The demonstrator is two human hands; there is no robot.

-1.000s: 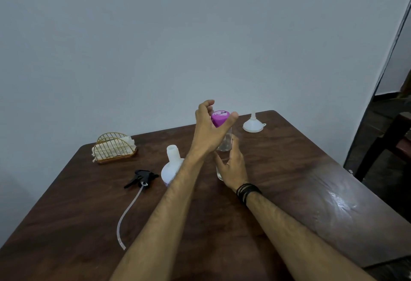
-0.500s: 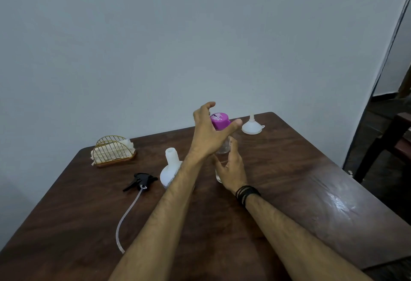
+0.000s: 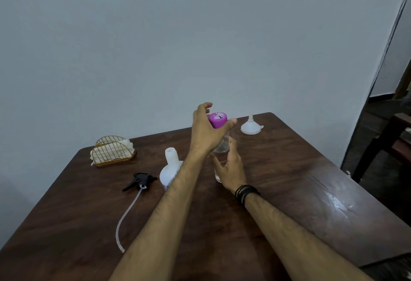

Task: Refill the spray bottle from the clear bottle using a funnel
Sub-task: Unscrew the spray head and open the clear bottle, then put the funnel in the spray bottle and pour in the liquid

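The clear bottle (image 3: 223,145) stands upright mid-table with a purple cap (image 3: 219,119) on top. My right hand (image 3: 230,169) wraps the bottle's lower body. My left hand (image 3: 204,133) arches over the cap, thumb on the cap's right side and fingers spread apart behind it, not clamped. The white spray bottle (image 3: 170,169) stands just left of my left forearm, its neck uncovered. Its black spray head (image 3: 140,180) lies on the table to the left, the dip tube (image 3: 126,216) trailing toward me. A white funnel (image 3: 250,126) sits upside down at the back right.
A wire napkin holder (image 3: 112,151) with napkins stands at the back left of the dark wooden table (image 3: 300,180). The table backs onto a plain wall. A dark chair (image 3: 391,138) stands off the table's right edge.
My left hand's fingers have loosened and spread wider around the purple cap. The right hand and bottle stay in place. The view has shifted slightly.
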